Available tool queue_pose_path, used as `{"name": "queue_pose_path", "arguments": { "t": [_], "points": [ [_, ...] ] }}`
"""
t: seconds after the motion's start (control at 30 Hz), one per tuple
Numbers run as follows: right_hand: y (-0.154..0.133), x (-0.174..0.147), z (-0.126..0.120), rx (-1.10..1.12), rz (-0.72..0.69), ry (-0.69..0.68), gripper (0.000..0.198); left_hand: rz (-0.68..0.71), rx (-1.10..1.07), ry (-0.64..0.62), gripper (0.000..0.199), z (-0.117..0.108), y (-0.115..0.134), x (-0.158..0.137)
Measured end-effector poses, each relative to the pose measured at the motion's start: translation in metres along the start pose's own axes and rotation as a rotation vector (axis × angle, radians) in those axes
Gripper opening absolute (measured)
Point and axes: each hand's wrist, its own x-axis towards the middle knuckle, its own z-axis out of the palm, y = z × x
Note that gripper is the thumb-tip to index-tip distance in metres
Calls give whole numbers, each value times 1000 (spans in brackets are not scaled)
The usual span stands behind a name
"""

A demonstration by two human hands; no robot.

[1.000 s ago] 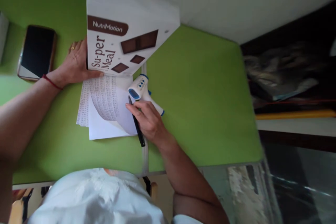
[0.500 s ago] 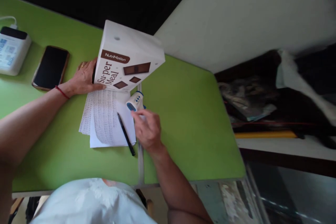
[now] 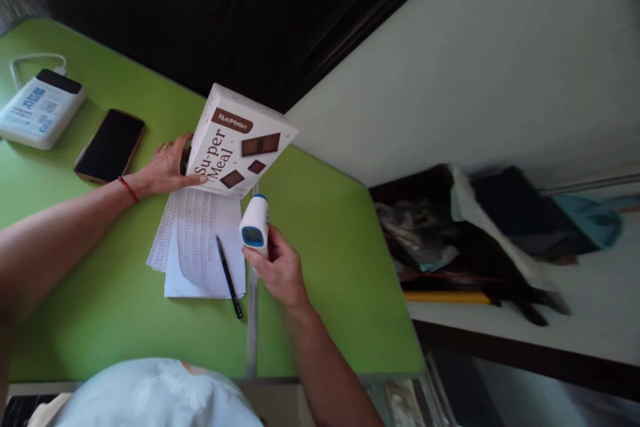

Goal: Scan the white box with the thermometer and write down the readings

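My left hand (image 3: 173, 165) grips the lower left side of a white box (image 3: 243, 143) lettered "NutriMotion Su-per Meal", thumb on its front and fingers behind. The box leans back over the far end of some papers. In my right hand (image 3: 281, 268) is a white and blue infrared thermometer (image 3: 256, 223), held upright with its small screen facing me and its far end towards the box. Printed and blank sheets of paper (image 3: 195, 247) lie below the box. A black pen (image 3: 229, 277) rests across their right edge, near my right hand.
A phone (image 3: 111, 145) lies left of my left hand. Farther left is a white power bank (image 3: 43, 107) with a cable. The green table (image 3: 340, 267) has a seam down it. A dark panel (image 3: 175, 20) and a pale wall (image 3: 450, 67) stand behind; a cluttered shelf (image 3: 425, 233) is at right.
My right hand has closed around the thermometer and turned it upright, its screen towards me. The box stays in my left hand, tilted farther back. The camera view has shifted.
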Motion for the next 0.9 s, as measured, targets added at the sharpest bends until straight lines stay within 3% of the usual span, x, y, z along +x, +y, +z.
{"name": "queue_pose_path", "arguments": {
  "t": [0.1, 0.23, 0.3, 0.43, 0.67, 0.9],
  "points": [
    [-26, 10, 18, 308, 98, -101, 37, -23, -37, 25, 107, -2, 3, -1],
    [-36, 33, 54, 627, 172, -66, 41, 8, 17, 3, 88, -4, 3, -1],
    [-32, 42, 70, 650, 164, 5, 40, 22, 72, 3, 85, -4, 1, -1],
    [-19, 49, 87, 636, 160, 14, 41, 84, 89, 16, 80, -4, -3, 0],
    [-12, 50, 88, 685, 133, -33, 42, 133, 86, 46, 74, -4, -8, 1],
    [-4, 52, 90, 588, 101, -46, 38, 154, 123, 42, 73, -6, -7, 1]
  ]
}}
